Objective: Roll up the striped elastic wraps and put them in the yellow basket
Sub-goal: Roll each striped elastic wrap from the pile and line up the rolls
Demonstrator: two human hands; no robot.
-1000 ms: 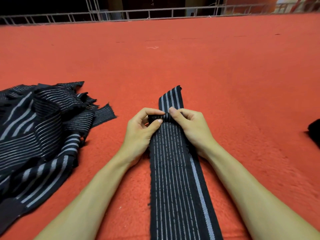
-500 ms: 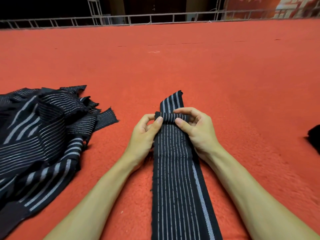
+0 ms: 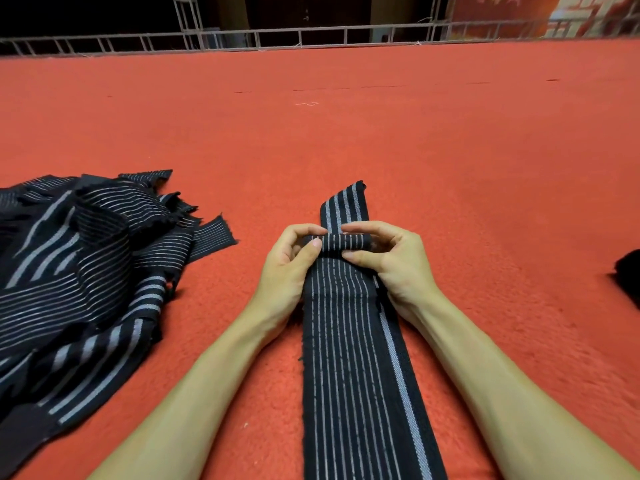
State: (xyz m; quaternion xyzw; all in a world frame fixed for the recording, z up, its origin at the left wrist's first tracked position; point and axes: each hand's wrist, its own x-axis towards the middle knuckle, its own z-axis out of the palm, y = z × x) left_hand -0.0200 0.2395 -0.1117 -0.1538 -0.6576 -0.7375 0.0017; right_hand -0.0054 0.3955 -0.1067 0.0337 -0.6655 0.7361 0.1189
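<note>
Striped wrap (image 3: 349, 341) lies flat on the red carpet (image 3: 415, 150), running toward the viewer. A small roll (image 3: 344, 244) is started partway along it, with a short tail past the roll. Left hand (image 3: 289, 265) and right hand (image 3: 391, 263) both pinch the roll, thumbs on its near side. To roll well: keep edges aligned and tension even (elastic tends to telescope). Unrolled wraps pile (image 3: 79, 271) lies left of the strip. Yellow basket not in view.

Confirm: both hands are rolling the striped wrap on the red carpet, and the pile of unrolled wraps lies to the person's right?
Wrong side. In the head view the pile of unrolled wraps lies to the person's left. The rest holds: left hand and right hand roll the striped wrap on the red carpet.
</note>
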